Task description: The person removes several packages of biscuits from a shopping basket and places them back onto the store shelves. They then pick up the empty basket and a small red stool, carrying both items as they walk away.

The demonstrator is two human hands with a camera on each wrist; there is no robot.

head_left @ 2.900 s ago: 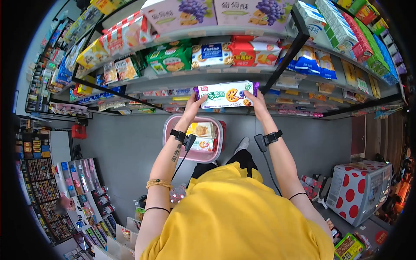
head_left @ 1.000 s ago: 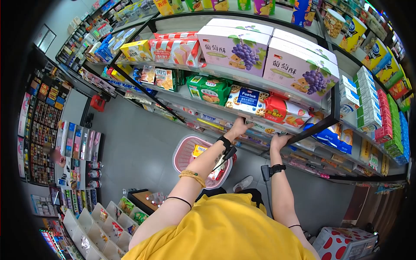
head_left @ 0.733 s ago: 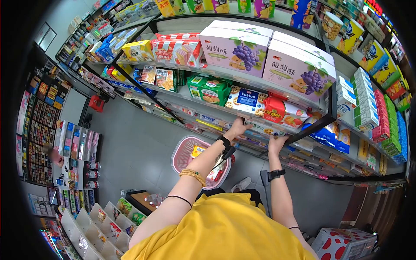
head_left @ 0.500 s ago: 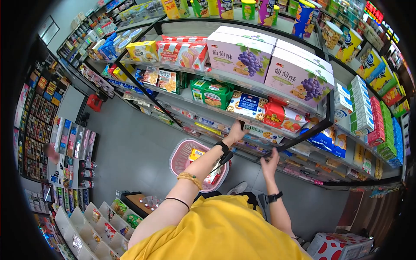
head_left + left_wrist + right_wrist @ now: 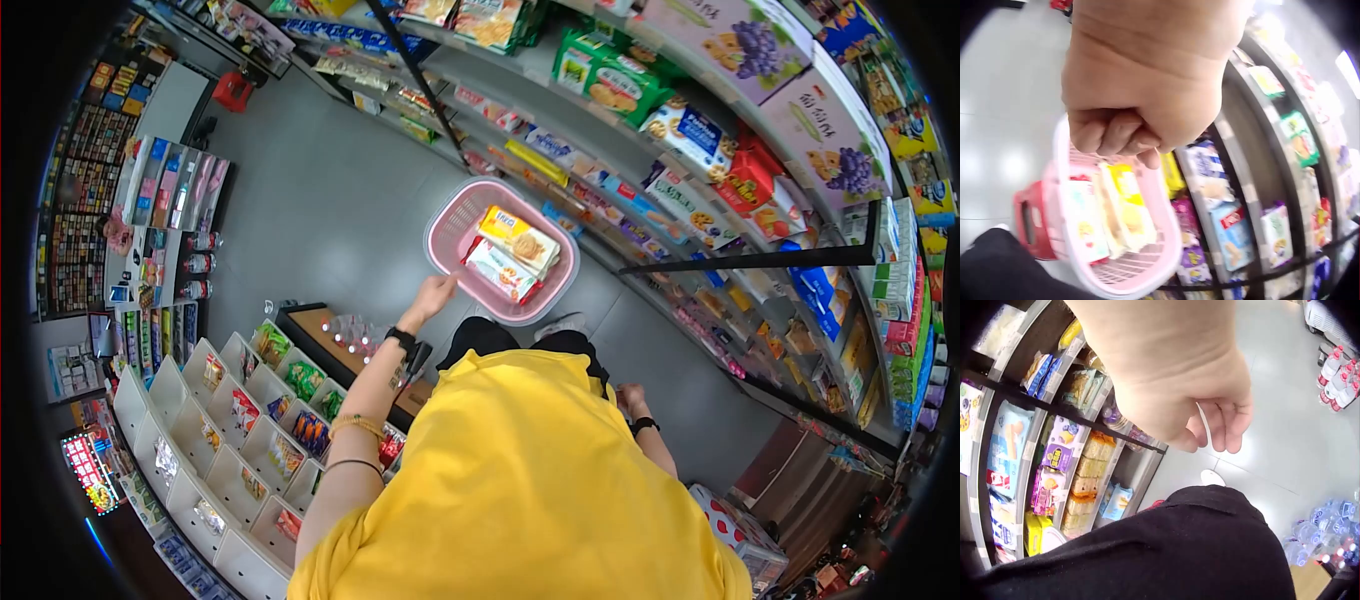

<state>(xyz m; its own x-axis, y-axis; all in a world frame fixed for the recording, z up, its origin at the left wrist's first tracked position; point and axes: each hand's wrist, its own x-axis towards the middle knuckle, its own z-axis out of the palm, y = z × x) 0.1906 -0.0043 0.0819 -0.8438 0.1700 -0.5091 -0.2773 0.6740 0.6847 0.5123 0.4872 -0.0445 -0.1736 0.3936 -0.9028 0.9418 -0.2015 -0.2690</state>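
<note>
My left hand (image 5: 435,298) hangs beside the near left rim of the pink basket (image 5: 436,222), its fingers loosely curled around nothing. In the left wrist view those fingers (image 5: 1119,132) overlap the basket. Inside the basket lie a yellow-and-white biscuit pack (image 5: 522,238) and a white-and-red biscuit pack (image 5: 503,270). My right hand (image 5: 632,398) is down by my right thigh, away from the shelf. In the right wrist view its fingers (image 5: 1229,425) hang loosely bent. A white biscuit pack with purple ends (image 5: 692,205) lies on a middle shelf, apart from both hands.
Shelves of packaged biscuits, with a green pack (image 5: 610,80) and a grape-printed box (image 5: 825,130), run along the right. A black shelf post (image 5: 750,260) stands out there. Snack bins (image 5: 225,460) and bottles (image 5: 350,335) are at the lower left. Grey floor (image 5: 320,210) surrounds the basket.
Both hands first held the biscuit pack, then set it on the shelf and let go. The right hand has dropped to the thigh; the left has come back to the basket. The view has turned.
</note>
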